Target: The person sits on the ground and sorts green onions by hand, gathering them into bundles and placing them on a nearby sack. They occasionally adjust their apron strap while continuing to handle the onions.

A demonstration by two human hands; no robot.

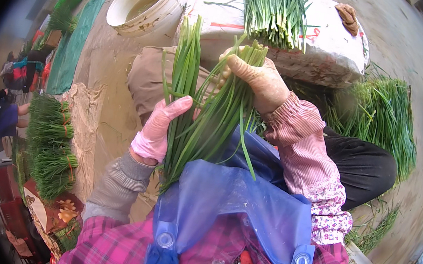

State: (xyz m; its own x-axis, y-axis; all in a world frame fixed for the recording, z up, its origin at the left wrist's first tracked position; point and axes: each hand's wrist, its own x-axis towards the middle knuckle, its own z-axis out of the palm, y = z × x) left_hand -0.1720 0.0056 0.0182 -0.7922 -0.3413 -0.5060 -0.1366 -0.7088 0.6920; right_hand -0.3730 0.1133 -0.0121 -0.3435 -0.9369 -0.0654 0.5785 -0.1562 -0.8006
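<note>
My left hand (163, 122), in a thin pink glove, is closed around an upright bunch of green chives (187, 60), its pale stem ends pointing away from me. The leaf tips hang down toward my blue waterproof apron (228, 188). In my right hand (266, 81), which wears a pale glove, is a second bunch of chives (223, 112), gripped close to its cut stem ends. Its loose leaves fan toward my left hand and cross the first bunch. Beyond my hands, a neat pile of chives (276, 12) lies on a white wrapped block (219, 25).
Left of the block stands a white plastic bucket (149, 27) with murky water. A crumpled brown cloth (347, 18) rests on the block. At right lies a large heap of chives (383, 116). Tied bundles (55, 149) line the left side, near another person (0, 114).
</note>
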